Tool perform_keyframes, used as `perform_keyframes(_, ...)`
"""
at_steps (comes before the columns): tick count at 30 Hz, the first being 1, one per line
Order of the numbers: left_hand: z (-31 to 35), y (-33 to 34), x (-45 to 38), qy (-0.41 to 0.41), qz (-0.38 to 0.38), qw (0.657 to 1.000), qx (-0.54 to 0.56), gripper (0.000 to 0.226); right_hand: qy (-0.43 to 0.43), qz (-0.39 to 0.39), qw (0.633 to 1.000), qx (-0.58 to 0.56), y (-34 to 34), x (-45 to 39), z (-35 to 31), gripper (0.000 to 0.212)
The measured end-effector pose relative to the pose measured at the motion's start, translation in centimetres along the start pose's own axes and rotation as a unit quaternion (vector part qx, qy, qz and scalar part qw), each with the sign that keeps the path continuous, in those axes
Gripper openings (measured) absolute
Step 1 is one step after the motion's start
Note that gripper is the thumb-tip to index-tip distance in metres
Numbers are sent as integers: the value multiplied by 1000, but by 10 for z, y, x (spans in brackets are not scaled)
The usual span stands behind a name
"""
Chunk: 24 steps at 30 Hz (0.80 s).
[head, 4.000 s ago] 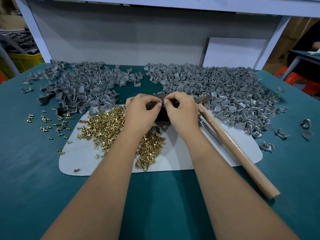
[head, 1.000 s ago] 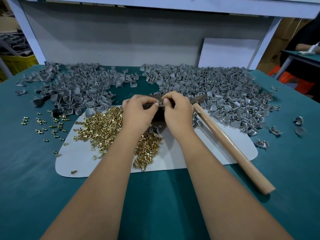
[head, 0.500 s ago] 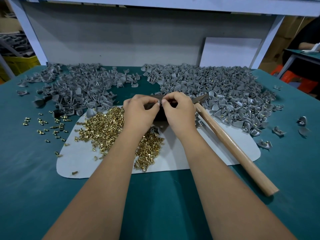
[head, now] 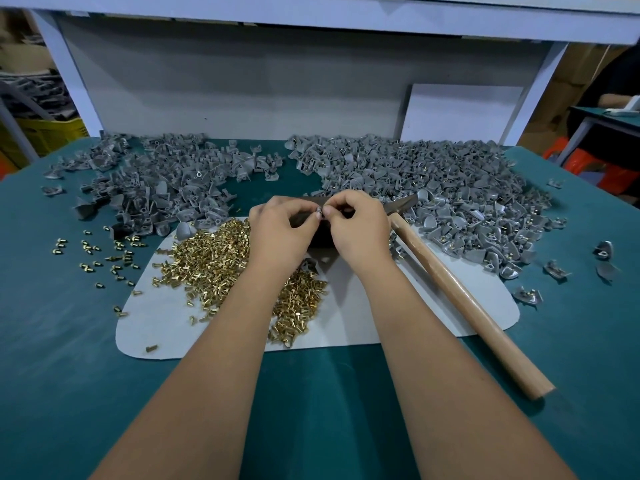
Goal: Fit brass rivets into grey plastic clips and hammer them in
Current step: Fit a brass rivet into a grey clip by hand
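Teal bench (head: 86, 375) | no legible writing | left hand (head: 278, 233), right hand (head: 360, 230) grip: pinching clip (head: 319, 211)

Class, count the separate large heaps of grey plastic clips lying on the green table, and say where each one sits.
2. One heap of grey clips lies at the back left, the other heap at the back right. Stray clips lie loose beside them; the hands may hide more.

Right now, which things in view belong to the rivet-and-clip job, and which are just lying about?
Job: left hand and right hand pinching one small clip; brass rivets; grey clips; hammer; white mat.

Lying about: white board; yellow crate; orange stool.
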<state>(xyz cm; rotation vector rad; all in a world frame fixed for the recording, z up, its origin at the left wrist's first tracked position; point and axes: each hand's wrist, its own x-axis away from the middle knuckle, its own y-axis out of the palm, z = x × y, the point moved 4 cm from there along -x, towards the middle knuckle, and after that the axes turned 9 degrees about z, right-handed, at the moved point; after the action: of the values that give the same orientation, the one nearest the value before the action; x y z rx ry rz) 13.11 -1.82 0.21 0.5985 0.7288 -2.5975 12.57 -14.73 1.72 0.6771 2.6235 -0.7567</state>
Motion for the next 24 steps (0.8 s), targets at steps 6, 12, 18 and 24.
perform_keyframes(6, 1, -1, 0, 2, 2, 1000, -7, 11, 22, 3, 1000, -2, 0, -1, 1, 18)
perform_keyframes(12, 0, -1, 0, -3, -6, 1000, -12, 12, -18, 5, 999, -27, -2, 5, 1, 13)
perform_keyframes(18, -1, 1, -2, -5, -10, 1000, -7, 11, 0, 46, 991, -124, -8, 8, 3, 16)
perform_keyframes(24, -2, 1, -4, -15, -9, 1000, -8, 11, -65, 123, 987, -80, -15, 14, -5, 25)
